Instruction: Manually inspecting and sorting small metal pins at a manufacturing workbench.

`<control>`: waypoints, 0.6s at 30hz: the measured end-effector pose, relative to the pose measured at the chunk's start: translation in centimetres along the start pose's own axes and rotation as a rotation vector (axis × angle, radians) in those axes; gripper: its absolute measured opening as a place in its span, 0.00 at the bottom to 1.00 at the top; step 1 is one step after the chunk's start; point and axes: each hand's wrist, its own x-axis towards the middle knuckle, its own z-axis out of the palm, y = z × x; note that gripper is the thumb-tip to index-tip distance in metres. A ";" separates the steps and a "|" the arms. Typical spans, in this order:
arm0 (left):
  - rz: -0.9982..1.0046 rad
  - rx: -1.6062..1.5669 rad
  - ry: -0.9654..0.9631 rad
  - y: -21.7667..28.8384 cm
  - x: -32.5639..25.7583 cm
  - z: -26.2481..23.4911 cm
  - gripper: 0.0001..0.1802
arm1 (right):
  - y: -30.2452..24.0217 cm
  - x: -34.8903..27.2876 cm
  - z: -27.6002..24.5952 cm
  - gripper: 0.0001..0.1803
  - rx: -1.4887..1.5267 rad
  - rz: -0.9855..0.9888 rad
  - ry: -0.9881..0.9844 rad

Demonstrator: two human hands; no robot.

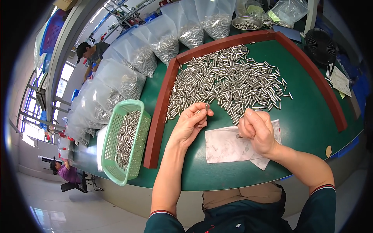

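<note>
My left hand (pixel 191 123) is raised palm up over the green table (pixel 311 116) and pinches one small metal pin (pixel 206 107) between thumb and fingertips. My right hand (pixel 257 130) is closed in a fist over a crumpled white cloth (pixel 225 145), with a small dark tip poking out beneath it. Just beyond both hands lies a big heap of short silver metal pins (pixel 229 81), fenced by a reddish-brown wooden frame (pixel 160 112).
A light green plastic basket (pixel 126 141) half full of pins sits left of the frame. Several clear bags of pins (pixel 163 39) line the far left edge. A metal bowl (pixel 246 23) and a black fan (pixel 320 46) stand at the back. Two other people work far left.
</note>
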 end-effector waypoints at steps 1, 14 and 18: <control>-0.010 0.016 -0.002 0.0 0.0 0.0 0.06 | 0.0 0.0 0.0 0.24 -0.001 0.003 -0.004; -0.026 0.020 -0.018 0.0 0.1 0.2 0.08 | -0.1 0.1 0.1 0.25 -0.041 -0.006 0.001; -0.063 -0.037 -0.021 0.2 0.0 0.3 0.11 | 0.0 0.0 -0.1 0.24 -0.013 0.003 -0.014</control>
